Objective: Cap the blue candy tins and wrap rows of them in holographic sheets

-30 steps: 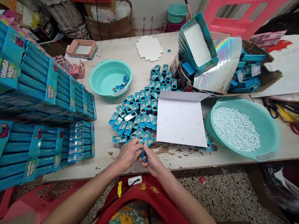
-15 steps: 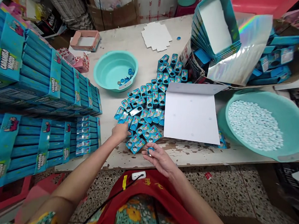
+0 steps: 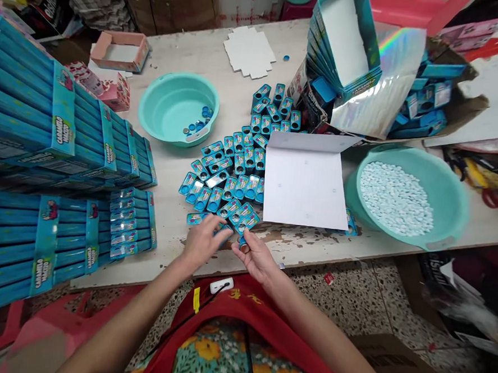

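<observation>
While the right hand [image 3: 259, 256] pinches a cap [image 3: 243, 246] nearside-left of the card [image 3: 306, 184] | left hand [image 3: 202, 241] has fingers loosely spread at tins [image 3: 241, 185] left of it; can't tell if gripping | capping step, I'd guess; next move wants cap squared over a tin

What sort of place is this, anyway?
Likely a small candy-packing workshop: small printed blue containers crowd the worn table, a turquoise basin holds white candy-like pellets, and filled blue display boxes are stacked at the left.
</observation>
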Demonstrator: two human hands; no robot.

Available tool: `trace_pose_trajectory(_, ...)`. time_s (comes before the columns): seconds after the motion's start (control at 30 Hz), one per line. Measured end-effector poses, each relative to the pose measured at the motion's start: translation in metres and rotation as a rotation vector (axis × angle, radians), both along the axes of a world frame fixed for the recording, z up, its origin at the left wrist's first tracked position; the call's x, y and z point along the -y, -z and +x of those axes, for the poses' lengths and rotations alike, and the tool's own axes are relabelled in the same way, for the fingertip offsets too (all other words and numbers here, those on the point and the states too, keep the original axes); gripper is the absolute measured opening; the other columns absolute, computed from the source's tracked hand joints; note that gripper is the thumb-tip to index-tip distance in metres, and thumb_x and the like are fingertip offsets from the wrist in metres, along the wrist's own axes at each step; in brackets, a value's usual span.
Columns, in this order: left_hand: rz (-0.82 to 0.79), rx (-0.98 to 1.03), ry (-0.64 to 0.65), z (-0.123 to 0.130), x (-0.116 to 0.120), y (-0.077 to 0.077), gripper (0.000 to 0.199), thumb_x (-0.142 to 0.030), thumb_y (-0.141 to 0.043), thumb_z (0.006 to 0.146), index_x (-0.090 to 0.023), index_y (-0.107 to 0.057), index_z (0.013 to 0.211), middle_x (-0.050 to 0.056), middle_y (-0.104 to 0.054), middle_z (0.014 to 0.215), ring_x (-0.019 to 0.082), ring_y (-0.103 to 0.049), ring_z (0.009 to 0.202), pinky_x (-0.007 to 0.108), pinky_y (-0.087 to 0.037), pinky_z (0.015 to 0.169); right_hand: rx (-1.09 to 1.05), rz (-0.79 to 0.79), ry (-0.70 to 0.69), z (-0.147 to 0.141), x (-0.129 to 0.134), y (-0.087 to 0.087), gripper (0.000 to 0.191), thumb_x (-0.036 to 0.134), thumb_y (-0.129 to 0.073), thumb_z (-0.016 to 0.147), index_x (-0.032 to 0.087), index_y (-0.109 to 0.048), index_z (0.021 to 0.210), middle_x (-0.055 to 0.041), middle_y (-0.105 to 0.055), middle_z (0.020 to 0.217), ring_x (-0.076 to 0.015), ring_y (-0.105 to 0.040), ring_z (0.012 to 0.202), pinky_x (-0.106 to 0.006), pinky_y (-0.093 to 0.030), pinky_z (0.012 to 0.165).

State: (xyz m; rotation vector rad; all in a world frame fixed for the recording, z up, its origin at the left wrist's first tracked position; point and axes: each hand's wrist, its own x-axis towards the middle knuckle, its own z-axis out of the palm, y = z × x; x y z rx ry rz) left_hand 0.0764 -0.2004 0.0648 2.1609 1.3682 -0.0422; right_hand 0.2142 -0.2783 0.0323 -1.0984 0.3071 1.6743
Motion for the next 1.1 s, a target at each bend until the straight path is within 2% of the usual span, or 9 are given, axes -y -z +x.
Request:
trace_pose_trajectory(0.07, 0.005, 0.095, 0.152, 0.01, 0.024, -0.004, 0.032, -0.047, -0.048, 0.085, -0.024, -0.057, 0.105, 0.005, -0.056, 0.097, 0.017, -0.055, 0.088, 0.026, -0.042, 0.074, 0.006, -0.001, 0.062, -0.005, 0.001, 0.002, 0.028, 0.033, -0.076, 0.064, 0.021, -0.053, 0.072, 0.0053, -0.054, 0.066, -0.0101, -0.054, 0.061, -0.026, -0.049, 0.063)
trace_pose_trajectory(0.17, 0.067, 0.031, 0.27, 0.018, 0.043, 0.0, 0.032, -0.045, -0.049, 0.085, -0.02, -0.057, 0.103, 0.007, -0.055, 0.097, 0.021, -0.053, 0.094, 0.028, -0.043, 0.072, 0.026, -0.006, 0.118, -0.011, 0.005, 0.004, 0.027, 0.027, -0.078, 0.059, 0.021, -0.054, 0.069, 0.0043, -0.057, 0.07, -0.011, -0.054, 0.066, -0.023, -0.046, 0.062)
trace_pose_trajectory(0.33, 0.14, -0.011, 0.298, 0.01, 0.05, 0.012, 0.024, -0.031, -0.038, 0.092, -0.018, -0.058, 0.097, 0.008, -0.056, 0.095, 0.021, -0.052, 0.091, 0.029, -0.045, 0.071, 0.038, 0.001, 0.134, -0.015, 0.012, 0.011, 0.022, 0.028, -0.077, 0.061, 0.02, -0.059, 0.073, 0.0036, -0.06, 0.071, -0.0098, -0.052, 0.063, -0.02, -0.043, 0.054)
trace_pose_trajectory(0.5, 0.169, 0.227, 0.438, -0.004, 0.054, 0.01, 0.022, -0.023, -0.04, 0.091, -0.022, -0.058, 0.103, 0.006, -0.057, 0.107, 0.019, -0.051, 0.097, 0.032, -0.045, 0.082, -0.025, -0.029, 0.159, -0.018, 0.013, 0.016, 0.03, 0.032, -0.08, 0.057, 0.019, -0.058, 0.073, 0.0031, -0.061, 0.069, -0.0093, -0.053, 0.06, -0.019, -0.042, 0.051)
trace_pose_trajectory(0.6, 0.103, 0.352, 0.224, -0.003, 0.053, 0.008, 0.02, -0.027, -0.043, 0.09, -0.021, -0.058, 0.102, 0.006, -0.058, 0.102, 0.017, -0.053, 0.095, 0.031, -0.044, 0.084, -0.005, -0.001, 0.094, -0.02, 0.012, 0.014, 0.032, 0.034, -0.08, 0.058, 0.019, -0.057, 0.075, 0.0041, -0.059, 0.068, -0.0068, -0.049, 0.054, -0.016, -0.035, 0.044)
trace_pose_trajectory(0.7, -0.087, 0.328, -0.05, 0.003, 0.049, 0.015, 0.022, -0.032, -0.047, 0.087, -0.02, -0.057, 0.103, 0.003, -0.059, 0.088, 0.016, -0.056, 0.079, 0.028, -0.045, 0.071, 0.125, 0.046, 0.024, -0.024, 0.014, 0.01, 0.031, 0.038, -0.077, 0.063, 0.019, -0.055, 0.075, 0.0061, -0.054, 0.063, -0.0049, -0.043, 0.05, -0.015, -0.028, 0.041)
trace_pose_trajectory(0.87, -0.521, 0.411, -0.23, 0.002, 0.049, 0.03, 0.017, -0.027, -0.051, 0.079, -0.017, -0.056, 0.092, -0.003, -0.054, 0.064, 0.011, -0.05, 0.056, 0.022, -0.039, 0.053, 0.22, 0.024, -0.077, -0.034, 0.023, 0.006, 0.037, 0.05, -0.07, 0.066, 0.021, -0.051, 0.078, 0.0055, -0.052, 0.065, -0.0068, -0.041, 0.052, -0.018, -0.029, 0.043)
trace_pose_trajectory(1.0, -0.379, 0.367, -0.243, -0.006, 0.056, 0.026, 0.008, -0.021, -0.056, 0.073, -0.016, -0.056, 0.079, -0.001, -0.056, 0.07, 0.012, -0.051, 0.065, 0.022, -0.037, 0.059, 0.231, 0.082, -0.134, -0.04, 0.027, 0.004, 0.038, 0.049, -0.071, 0.065, 0.021, -0.049, 0.075, 0.0051, -0.052, 0.069, -0.0087, -0.045, 0.059, -0.02, -0.035, 0.05)
trace_pose_trajectory(1.1, -0.274, 0.322, -0.233, -0.008, 0.057, 0.019, 0.006, -0.02, -0.055, 0.074, -0.016, -0.056, 0.07, 0.001, -0.057, 0.072, 0.013, -0.051, 0.069, 0.023, -0.037, 0.062, 0.081, 0.144, -0.141, -0.041, 0.025, 0.006, 0.033, 0.045, -0.071, 0.068, 0.021, -0.049, 0.073, 0.0052, -0.052, 0.07, -0.008, -0.045, 0.059, -0.02, -0.035, 0.051)
